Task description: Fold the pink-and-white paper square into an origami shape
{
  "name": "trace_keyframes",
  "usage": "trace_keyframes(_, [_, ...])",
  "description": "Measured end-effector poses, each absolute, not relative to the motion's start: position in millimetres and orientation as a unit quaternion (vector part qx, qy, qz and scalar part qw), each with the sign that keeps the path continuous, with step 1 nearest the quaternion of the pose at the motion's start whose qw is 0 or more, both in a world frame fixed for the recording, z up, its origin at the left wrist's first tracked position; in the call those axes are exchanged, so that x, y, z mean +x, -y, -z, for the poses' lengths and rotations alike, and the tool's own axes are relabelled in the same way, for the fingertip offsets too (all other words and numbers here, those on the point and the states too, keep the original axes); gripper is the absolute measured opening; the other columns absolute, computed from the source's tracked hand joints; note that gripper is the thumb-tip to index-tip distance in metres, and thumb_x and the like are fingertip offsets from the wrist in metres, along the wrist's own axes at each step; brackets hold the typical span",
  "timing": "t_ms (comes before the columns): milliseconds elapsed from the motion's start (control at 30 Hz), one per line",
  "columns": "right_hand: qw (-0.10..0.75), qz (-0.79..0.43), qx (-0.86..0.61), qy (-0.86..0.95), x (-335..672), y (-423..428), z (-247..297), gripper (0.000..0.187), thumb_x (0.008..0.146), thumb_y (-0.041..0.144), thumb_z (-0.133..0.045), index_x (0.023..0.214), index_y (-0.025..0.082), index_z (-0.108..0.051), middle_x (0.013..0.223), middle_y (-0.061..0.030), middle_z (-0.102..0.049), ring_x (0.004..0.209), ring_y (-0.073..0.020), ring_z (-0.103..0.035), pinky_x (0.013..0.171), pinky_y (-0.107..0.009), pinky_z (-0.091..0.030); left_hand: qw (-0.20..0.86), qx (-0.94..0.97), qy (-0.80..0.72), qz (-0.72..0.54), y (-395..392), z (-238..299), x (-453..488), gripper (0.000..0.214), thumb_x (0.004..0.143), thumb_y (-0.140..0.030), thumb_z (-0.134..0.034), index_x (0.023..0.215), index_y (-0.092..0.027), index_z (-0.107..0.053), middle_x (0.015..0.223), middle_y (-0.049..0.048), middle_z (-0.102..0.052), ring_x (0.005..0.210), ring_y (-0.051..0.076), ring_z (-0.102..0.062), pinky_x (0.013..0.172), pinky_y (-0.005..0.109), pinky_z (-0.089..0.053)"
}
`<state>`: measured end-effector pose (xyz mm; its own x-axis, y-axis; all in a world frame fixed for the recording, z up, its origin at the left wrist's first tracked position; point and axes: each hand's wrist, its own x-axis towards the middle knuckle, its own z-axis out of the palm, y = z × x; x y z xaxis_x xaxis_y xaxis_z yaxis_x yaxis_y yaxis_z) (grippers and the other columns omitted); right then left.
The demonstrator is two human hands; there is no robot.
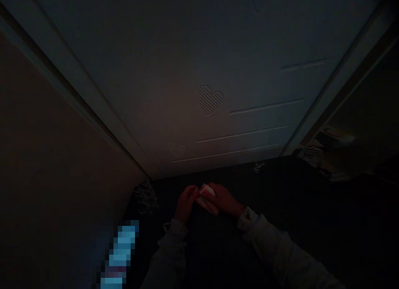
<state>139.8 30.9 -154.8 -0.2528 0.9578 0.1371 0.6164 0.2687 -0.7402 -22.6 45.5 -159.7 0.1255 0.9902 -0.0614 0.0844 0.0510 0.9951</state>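
Low in the middle of a very dim view, a pale pinkish folded piece, paper or thin cloth (207, 204), is held between both of my hands over a dark surface. Its upper part looks whiter, and the lower end hangs out below my fingers. My left hand (185, 204) is closed, with its fingertips pinching the left edge. From the other side, my right hand (227, 199) wraps its thumb and fingers round the upper right part. Poor light hides the exact kind of the piece and some of the fingers. Both arms wear light long sleeves.
A pale panel (149, 94) with carved hearts and grooves rises behind the dark surface (212, 247). Clear, shiny crinkled material (146, 197) lies at the left corner. A small glassy object (258, 167) stands by the panel. Jumbled items (332, 150) lie at right; a pixelated blue patch (120, 251) glows lower left.
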Motion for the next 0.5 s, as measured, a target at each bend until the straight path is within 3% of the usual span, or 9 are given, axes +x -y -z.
trace_keyframes(500, [0.302, -0.285, -0.533, 0.737, 140.0, -31.3, 156.3, 0.031, 0.080, 0.045, -0.041, 0.089, 0.018, -0.053, 0.080, -0.0028, -0.057, 0.072, -0.0139, -0.050, 0.062, -0.023, -0.033, 0.519, 0.539, -0.504, -0.430, -45.6, 158.8, -22.3, 0.027, 0.067, -0.038, -0.054, 0.084, -0.017, -0.057, 0.077, 0.0012, -0.062, 0.075, 0.016, -0.056, 0.070, 0.027, -0.042])
